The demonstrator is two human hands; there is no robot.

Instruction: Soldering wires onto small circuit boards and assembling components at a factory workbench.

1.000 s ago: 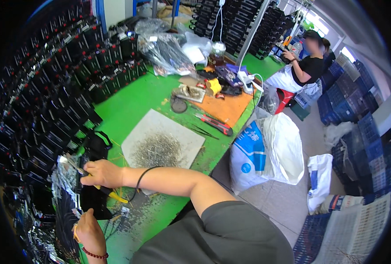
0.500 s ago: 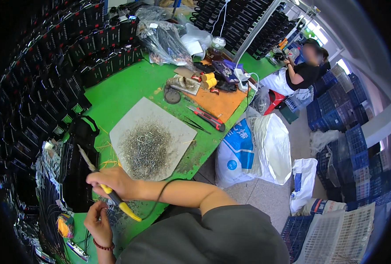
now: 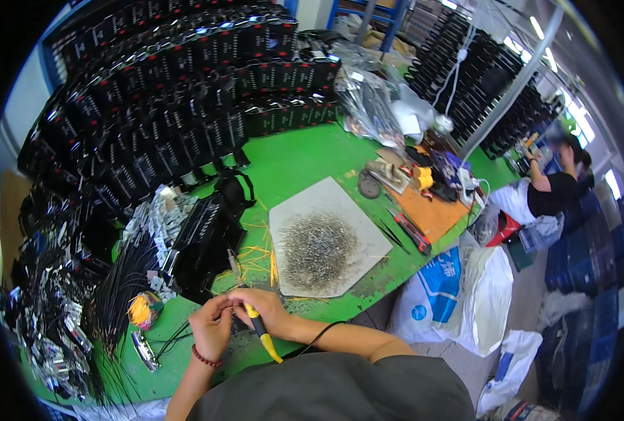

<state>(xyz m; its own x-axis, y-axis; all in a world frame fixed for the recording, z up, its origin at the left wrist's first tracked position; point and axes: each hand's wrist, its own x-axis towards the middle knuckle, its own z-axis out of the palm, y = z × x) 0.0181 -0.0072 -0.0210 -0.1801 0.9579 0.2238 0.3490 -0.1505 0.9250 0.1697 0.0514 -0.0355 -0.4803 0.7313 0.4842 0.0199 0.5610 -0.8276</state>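
Observation:
My right hand [image 3: 266,311] is closed around a yellow and black soldering iron [image 3: 257,327], its metal tip pointing away from me. Close against it, my left hand [image 3: 212,328] has a red bead bracelet at the wrist. Its thumb and fingers are pinched together, and whatever lies between them is too small to make out. Just beyond the hands a black plastic case [image 3: 203,242] with a handle rests on the green bench. A pale board [image 3: 375,242] right of it carries a heap of small metal bits [image 3: 315,252].
Rows of black cases [image 3: 164,151] line the back and left. Black wires [image 3: 126,288], a bundle of yellow strips [image 3: 143,311] and shiny metal parts lie left. Tweezers and a red cutter knife [image 3: 412,231] lie right, near a white sack [image 3: 459,295]. Another person [image 3: 558,182] sits far right.
The view has swung left, so the bench appears farther right. My hands, apart before, are now together, and the soldering iron has come down beside my left hand's fingers.

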